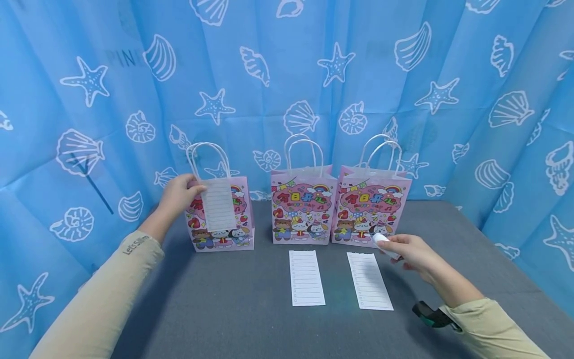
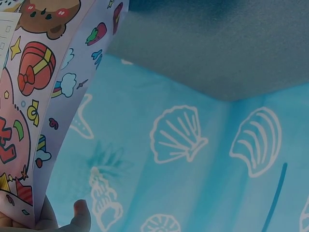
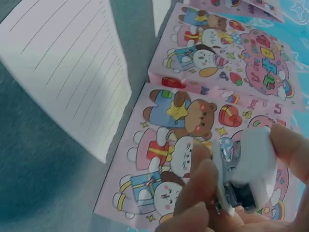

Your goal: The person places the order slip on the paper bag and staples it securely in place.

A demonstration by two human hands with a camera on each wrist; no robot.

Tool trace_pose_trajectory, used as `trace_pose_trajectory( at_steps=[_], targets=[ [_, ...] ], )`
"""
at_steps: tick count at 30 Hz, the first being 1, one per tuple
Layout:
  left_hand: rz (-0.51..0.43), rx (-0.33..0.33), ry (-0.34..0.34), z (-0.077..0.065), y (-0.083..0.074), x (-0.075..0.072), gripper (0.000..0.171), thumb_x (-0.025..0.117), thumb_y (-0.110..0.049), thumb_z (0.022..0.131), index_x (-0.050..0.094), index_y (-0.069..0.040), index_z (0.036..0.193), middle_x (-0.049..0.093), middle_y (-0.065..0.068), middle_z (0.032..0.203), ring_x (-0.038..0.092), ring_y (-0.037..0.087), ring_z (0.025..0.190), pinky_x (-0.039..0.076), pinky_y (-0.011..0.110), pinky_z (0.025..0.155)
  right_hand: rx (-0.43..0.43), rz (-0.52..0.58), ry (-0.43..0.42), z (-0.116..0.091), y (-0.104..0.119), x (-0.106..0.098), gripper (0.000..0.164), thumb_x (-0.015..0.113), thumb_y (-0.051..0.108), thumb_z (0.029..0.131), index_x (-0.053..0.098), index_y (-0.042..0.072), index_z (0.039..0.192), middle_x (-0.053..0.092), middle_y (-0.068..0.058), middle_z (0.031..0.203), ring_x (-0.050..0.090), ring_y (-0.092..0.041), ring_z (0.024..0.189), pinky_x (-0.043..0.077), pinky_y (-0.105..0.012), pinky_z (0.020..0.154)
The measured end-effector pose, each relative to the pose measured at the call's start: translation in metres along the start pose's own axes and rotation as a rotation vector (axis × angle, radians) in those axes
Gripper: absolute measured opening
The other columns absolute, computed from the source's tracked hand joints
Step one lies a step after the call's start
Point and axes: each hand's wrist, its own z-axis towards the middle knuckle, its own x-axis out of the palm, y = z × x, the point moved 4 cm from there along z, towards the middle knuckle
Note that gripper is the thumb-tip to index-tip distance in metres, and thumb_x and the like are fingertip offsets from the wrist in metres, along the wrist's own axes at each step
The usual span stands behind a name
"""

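Observation:
At the left pink paper gift bag [image 1: 246,214], my left hand [image 1: 178,193] grips the top left edge. A lined paper slip [image 1: 218,205] lies upright against the bag's front, its upper left corner by my fingertips. The left wrist view shows the bag [image 2: 36,67] with part of the slip [image 2: 6,36] at the frame's edge. My right hand [image 1: 414,252] holds a small white stapler [image 3: 258,164] in front of the right gift bag [image 1: 372,199]. Metal parts show in the stapler's gap.
A middle gift bag [image 1: 301,209] stands beside the right one, both with white handles. Two lined slips, a left one [image 1: 307,278] and a right one [image 1: 369,281], lie before them on the grey table [image 1: 233,304]. A blue shell-patterned curtain [image 1: 278,65] hangs behind.

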Motion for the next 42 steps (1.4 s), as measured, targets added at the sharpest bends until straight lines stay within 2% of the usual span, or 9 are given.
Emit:
trace_pose_trajectory(
  at_steps=[7,13,18,24,28,35,42],
  targets=[
    [0.014,0.013,-0.009,0.001,-0.001,0.000,0.025,0.061,-0.020,0.098,0.055,0.002,0.089,0.054,0.015,0.081,0.049,0.028,0.074,0.040,0.038,0.064,-0.039,0.119,-0.007,0.001,0.009,0.006,0.066,0.062,0.038,0.095,0.042,-0.011,0.135,0.067,-0.007,0.106,0.049,-0.017,0.077,0.038,-0.029,0.063],
    [0.009,0.006,-0.007,0.001,0.000,0.000,0.024,0.059,-0.020,0.099,0.054,0.002,0.090,0.052,0.014,0.081,0.048,0.028,0.074,0.039,0.038,0.063,-0.086,0.188,-0.023,0.003,0.019,0.011,0.063,0.063,0.030,0.096,0.038,-0.011,0.137,0.058,-0.003,0.103,0.043,-0.010,0.066,0.037,-0.024,0.058],
    [0.006,0.004,-0.004,0.002,-0.002,-0.001,0.024,0.059,-0.020,0.099,0.055,0.002,0.091,0.052,0.015,0.083,0.048,0.028,0.076,0.039,0.038,0.064,-0.130,0.258,-0.023,0.003,0.025,0.014,0.063,0.061,0.024,0.097,0.031,-0.008,0.142,0.049,-0.008,0.110,0.046,-0.009,0.075,0.041,-0.019,0.057],
    [0.007,0.003,-0.004,0.001,-0.002,0.000,0.025,0.059,-0.021,0.099,0.054,0.002,0.090,0.052,0.014,0.082,0.048,0.028,0.075,0.039,0.038,0.064,-0.125,0.350,-0.006,0.004,0.031,0.021,0.058,0.060,0.016,0.097,0.029,-0.011,0.139,0.047,-0.010,0.112,0.044,-0.009,0.073,0.041,-0.019,0.059],
    [0.008,0.005,-0.007,0.000,-0.001,0.000,0.024,0.059,-0.020,0.099,0.053,0.001,0.088,0.051,0.014,0.081,0.048,0.027,0.075,0.039,0.037,0.064,-0.129,0.371,-0.004,0.004,0.036,0.024,0.061,0.062,0.012,0.095,0.029,-0.011,0.140,0.046,-0.015,0.118,0.046,-0.010,0.078,0.043,-0.019,0.060],
    [0.008,0.002,-0.012,0.000,0.000,0.000,0.024,0.059,-0.020,0.099,0.054,0.002,0.089,0.051,0.015,0.082,0.048,0.028,0.075,0.039,0.038,0.064,-0.158,0.421,0.000,0.003,0.046,0.031,0.065,0.063,0.009,0.094,0.029,-0.006,0.147,0.040,-0.020,0.127,0.053,-0.013,0.090,0.047,-0.022,0.069],
    [0.005,0.006,-0.015,-0.001,-0.002,0.000,0.024,0.060,-0.020,0.099,0.055,0.002,0.090,0.052,0.014,0.081,0.048,0.028,0.074,0.039,0.038,0.063,-0.153,0.410,0.017,0.001,0.054,0.039,0.065,0.063,0.011,0.095,0.029,-0.003,0.149,0.037,-0.025,0.134,0.050,-0.021,0.099,0.049,-0.023,0.073]
  ],
)
